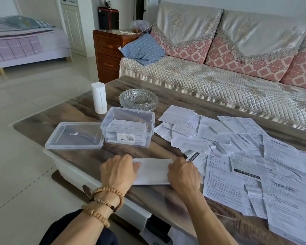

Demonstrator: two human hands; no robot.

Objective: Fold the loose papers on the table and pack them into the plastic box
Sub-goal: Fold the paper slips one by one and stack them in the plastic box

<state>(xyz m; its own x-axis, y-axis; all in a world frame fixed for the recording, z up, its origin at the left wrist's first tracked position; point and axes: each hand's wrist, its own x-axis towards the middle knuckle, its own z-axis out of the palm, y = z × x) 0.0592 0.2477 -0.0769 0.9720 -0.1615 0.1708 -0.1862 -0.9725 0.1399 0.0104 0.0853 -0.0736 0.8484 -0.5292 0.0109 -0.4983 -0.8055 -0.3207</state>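
- Head view, the step: you are mid-fold on 1 sheet. Your left hand and right hand press down on the 2 ends of a folded paper, which lies flat on the bench at its near edge, just in front of the box.
- Head view, the grip: neither hand pinches anything. The left lies flat with its thumb on the sheet; the right is loosely curled, its fingertips hidden, bearing on the sheet's right end.
- Head view, where it goes: the plastic box stands open just beyond the sheet, with a stack of folded papers already inside. Its lid lies flat beside it on the left, touching or nearly so.
- Head view, next move: I judge the crease needs running firm, perhaps 1 more fold to suit the box, then a lift and a flat lay on the stack.
- Head view, the count: 1 box, 1 lid, 1 sheet in hand, 2 hands at work. The loose papers spread overlapping to the right; too many and too layered to count, certainly well over 10, so much of the task remains.
- Head view, other things: 1 glass ashtray and 1 white roll stand behind the box, clear of the work.
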